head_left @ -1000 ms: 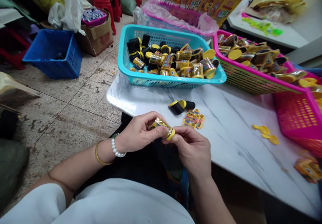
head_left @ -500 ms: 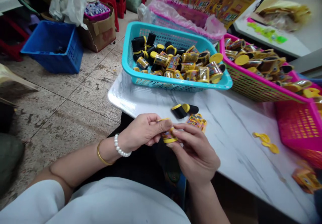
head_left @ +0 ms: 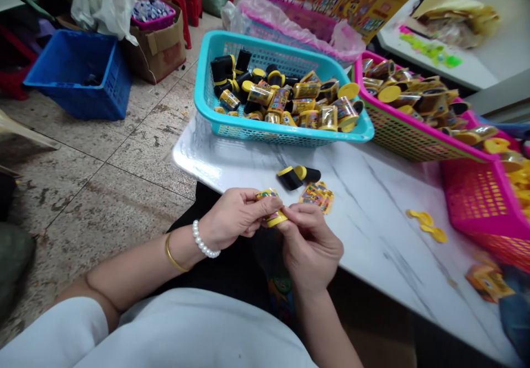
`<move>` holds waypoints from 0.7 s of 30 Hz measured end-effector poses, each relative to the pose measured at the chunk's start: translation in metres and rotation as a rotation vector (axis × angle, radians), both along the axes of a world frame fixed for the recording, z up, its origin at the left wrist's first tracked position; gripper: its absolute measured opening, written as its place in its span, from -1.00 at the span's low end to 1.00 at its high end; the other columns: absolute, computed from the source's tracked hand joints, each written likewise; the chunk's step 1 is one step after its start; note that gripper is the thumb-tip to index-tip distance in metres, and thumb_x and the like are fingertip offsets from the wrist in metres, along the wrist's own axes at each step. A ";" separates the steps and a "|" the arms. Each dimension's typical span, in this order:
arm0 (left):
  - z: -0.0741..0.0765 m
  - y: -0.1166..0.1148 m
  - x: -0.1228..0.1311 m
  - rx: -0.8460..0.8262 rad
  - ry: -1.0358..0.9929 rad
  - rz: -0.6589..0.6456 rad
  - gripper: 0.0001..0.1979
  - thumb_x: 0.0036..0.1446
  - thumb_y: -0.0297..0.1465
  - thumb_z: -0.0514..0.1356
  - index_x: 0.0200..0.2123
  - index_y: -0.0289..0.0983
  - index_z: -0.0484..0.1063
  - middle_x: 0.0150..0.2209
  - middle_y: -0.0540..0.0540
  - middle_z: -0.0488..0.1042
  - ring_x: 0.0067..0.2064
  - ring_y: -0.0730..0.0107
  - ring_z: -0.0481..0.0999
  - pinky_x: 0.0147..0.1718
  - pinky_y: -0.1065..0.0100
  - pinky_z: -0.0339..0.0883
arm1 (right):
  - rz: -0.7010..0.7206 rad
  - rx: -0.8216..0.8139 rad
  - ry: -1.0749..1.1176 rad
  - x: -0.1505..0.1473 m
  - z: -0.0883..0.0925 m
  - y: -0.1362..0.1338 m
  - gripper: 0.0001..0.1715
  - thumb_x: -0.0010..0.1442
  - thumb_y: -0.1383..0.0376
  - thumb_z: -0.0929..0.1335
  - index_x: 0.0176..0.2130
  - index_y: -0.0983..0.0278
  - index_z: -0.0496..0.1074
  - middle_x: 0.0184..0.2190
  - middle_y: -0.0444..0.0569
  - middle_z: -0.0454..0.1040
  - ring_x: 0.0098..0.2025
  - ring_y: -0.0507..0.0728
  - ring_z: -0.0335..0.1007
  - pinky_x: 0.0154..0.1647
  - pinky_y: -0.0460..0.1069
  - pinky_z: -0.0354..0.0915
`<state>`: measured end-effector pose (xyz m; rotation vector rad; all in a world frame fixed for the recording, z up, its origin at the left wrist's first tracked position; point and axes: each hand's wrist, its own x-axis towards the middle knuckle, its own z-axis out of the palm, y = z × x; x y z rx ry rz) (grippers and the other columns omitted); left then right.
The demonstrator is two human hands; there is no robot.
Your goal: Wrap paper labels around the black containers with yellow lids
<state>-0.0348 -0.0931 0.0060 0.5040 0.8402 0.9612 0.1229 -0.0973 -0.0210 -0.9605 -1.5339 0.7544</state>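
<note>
Between my two hands is a small tube with a yellow rim and a colourful printed label [head_left: 275,219]. My left hand [head_left: 236,217] grips its left side, thumb on top. The fingertips of my right hand [head_left: 313,244] pinch its right edge. Much of the tube is hidden by my fingers. Just beyond, on the white marbled table [head_left: 364,213], lie two black tubes with yellow caps, one of them a black tube [head_left: 290,178]. Beside them is a pile of printed yellow labels [head_left: 317,196].
A turquoise basket [head_left: 285,132] full of black and labelled tubes stands at the table's back. Pink baskets [head_left: 476,197] with more tubes and yellow parts are on the right. Yellow plastic pieces [head_left: 430,226] lie on the table. A blue crate [head_left: 78,75] sits on the floor.
My right hand's fingers have curled closer together at the tube's edge. The tube has tilted a little, and more of its printed label shows. The whole view has shifted slightly.
</note>
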 end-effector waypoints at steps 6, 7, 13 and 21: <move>0.006 -0.004 0.004 0.107 0.047 0.083 -0.47 -0.09 0.02 0.43 -0.42 -0.29 0.34 -0.58 0.14 0.33 -0.68 0.72 0.13 -0.74 0.56 -0.09 | -0.046 -0.106 0.000 -0.004 0.000 -0.008 -0.55 0.19 0.33 0.50 0.07 0.09 0.54 -0.22 -0.08 0.58 -0.28 0.08 0.56 -0.29 -0.02 0.52; 0.007 -0.003 0.002 0.139 0.076 0.100 -0.48 -0.05 0.01 0.42 -0.40 -0.29 0.34 -0.57 0.14 0.34 -0.67 0.71 0.15 -0.73 0.57 -0.07 | -0.034 -0.085 -0.019 -0.002 0.001 -0.009 -0.49 0.16 0.35 0.51 0.10 0.09 0.51 -0.18 -0.06 0.59 -0.26 0.10 0.58 -0.26 0.00 0.55; 0.009 0.006 -0.012 0.303 0.167 0.045 -0.57 0.08 -0.05 0.37 -0.34 -0.34 0.46 -0.48 0.04 0.42 -0.56 0.64 0.25 -0.61 0.53 0.10 | -0.059 0.060 -0.136 0.007 0.012 -0.004 -0.52 0.06 0.44 0.55 -0.03 0.11 0.59 -0.18 -0.04 0.63 -0.19 0.14 0.60 -0.18 0.05 0.59; -0.005 -0.004 -0.010 0.558 0.223 0.088 -0.71 0.14 -0.26 0.37 -0.14 -0.30 0.49 -0.33 -0.05 0.51 -0.32 0.44 0.47 -0.30 0.41 0.36 | 0.121 -0.628 0.298 -0.002 0.025 0.004 -0.70 -0.01 0.14 0.61 -0.35 0.27 0.62 -0.55 -0.08 0.63 -0.56 0.10 0.59 -0.47 -0.05 0.59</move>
